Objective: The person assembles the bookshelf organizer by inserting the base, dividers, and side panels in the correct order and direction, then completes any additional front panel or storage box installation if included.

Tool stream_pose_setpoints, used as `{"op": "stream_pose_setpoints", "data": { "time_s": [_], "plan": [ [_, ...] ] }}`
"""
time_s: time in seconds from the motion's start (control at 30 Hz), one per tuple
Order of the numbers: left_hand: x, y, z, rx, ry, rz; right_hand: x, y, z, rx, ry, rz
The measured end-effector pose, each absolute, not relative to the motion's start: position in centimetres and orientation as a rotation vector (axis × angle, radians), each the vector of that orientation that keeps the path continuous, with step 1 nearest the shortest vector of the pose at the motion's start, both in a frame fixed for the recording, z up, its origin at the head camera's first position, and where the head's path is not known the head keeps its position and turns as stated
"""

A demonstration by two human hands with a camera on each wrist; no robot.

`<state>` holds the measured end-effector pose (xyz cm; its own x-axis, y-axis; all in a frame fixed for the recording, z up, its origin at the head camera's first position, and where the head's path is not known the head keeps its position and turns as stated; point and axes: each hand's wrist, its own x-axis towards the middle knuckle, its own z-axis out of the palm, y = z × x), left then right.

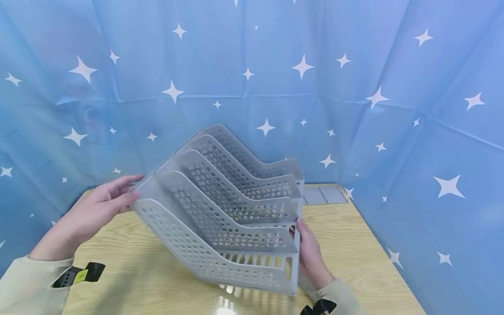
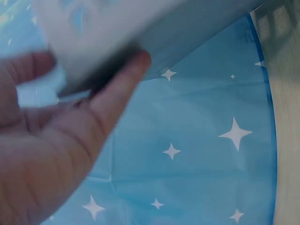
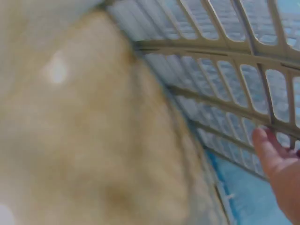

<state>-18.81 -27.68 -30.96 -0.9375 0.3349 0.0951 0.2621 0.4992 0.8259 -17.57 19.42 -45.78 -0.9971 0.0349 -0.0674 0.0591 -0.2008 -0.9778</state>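
The left hand (image 1: 94,208) and right hand (image 1: 310,253) grip the rack (image 1: 236,228), which partly hides the tabletop (image 1: 350,258), far panel (image 1: 332,195) and curtain (image 1: 244,43).

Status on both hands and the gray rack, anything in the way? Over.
Left hand grips tall end, right hand grips low end. Gray rack tilted, held off the table. No obstruction in sight.
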Motion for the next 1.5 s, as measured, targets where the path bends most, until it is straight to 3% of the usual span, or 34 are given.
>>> {"op": "stream_pose_setpoints", "data": {
  "time_s": [0.33, 0.6, 0.77, 0.97, 1.07, 1.27, 1.5],
  "plan": [
    [-20.1, -25.7, -29.6, 0.348, 2.918, 1.454, -15.9, 19.7, -48.7, -0.328, 2.056, -1.808],
    [-22.7, -26.4, -29.3, 0.274, 2.926, 1.527, -15.1, 19.3, -48.1, -0.558, 1.995, -1.588],
    [-23.7, -26.2, -28.7, 0.283, 2.974, 1.405, -17.5, 21.6, -43.4, -0.632, 2.221, -1.468],
    [-24.3, -24.8, -27.5, 0.264, 3.182, 1.138, -22.8, 23.6, -36.7, -0.508, 2.612, -1.399],
    [-24.4, -23.5, -27.0, 0.278, 3.207, 1.014, -25.4, 23.3, -35.0, -0.514, 2.857, -1.206],
    [-24.7, -22.0, -27.0, 0.233, 3.230, 0.753, -27.7, 21.2, -36.9, -0.430, 2.923, -0.663],
    [-25.6, -23.6, -27.2, 0.432, 3.254, 0.699, -25.7, 19.7, -38.8, -0.558, 2.646, -0.653]
  ]
}}
